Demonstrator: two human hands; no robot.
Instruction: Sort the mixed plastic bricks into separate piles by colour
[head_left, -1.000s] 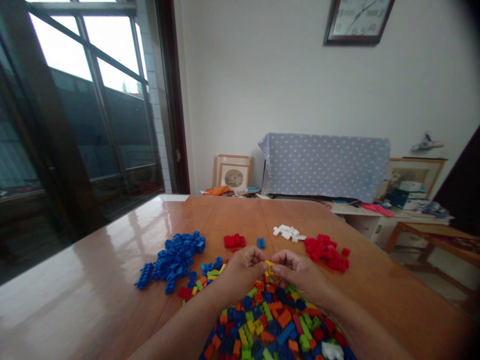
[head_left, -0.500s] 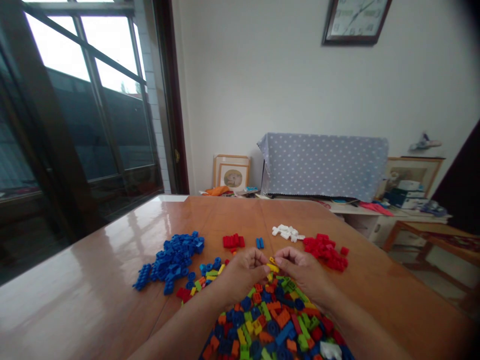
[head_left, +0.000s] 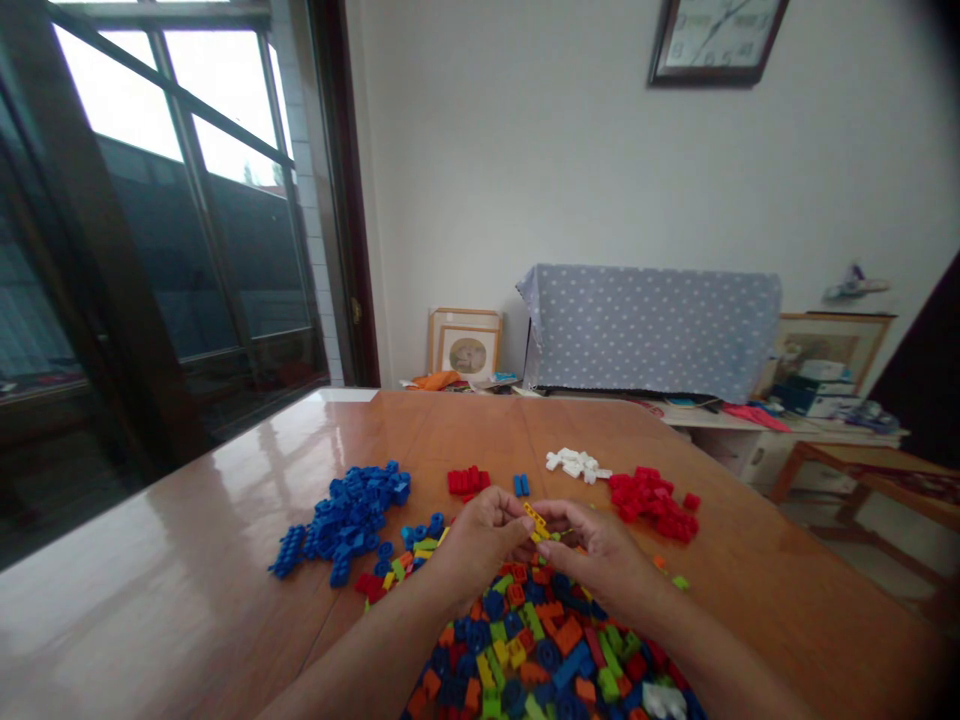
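Note:
Over the far end of a mixed pile of toy bricks (head_left: 536, 640), my two hands meet around yellow bricks (head_left: 535, 519). My left hand (head_left: 491, 530) is closed, its thumb and fingers pinching them from the left. From the right, my right hand (head_left: 589, 538) has its fingers curled round the same yellow pieces. One yellow strip sticks up tilted between the fingertips, with more yellow just below it. The fingers partly cover where the pieces meet, so I cannot tell whether they are joined.
Sorted heaps lie across the wooden table (head_left: 187, 530): blue bricks (head_left: 352, 515) at left, red bricks (head_left: 468, 481) and two blue bricks (head_left: 521, 486) in the middle, white bricks (head_left: 577, 465) and a red heap (head_left: 652, 503) at right. A cloth-covered object (head_left: 652, 325) stands beyond.
My hands have drawn closer together around the yellow bricks, and the right hand has shifted slightly left. A yellow strip now stands up more between the fingertips.

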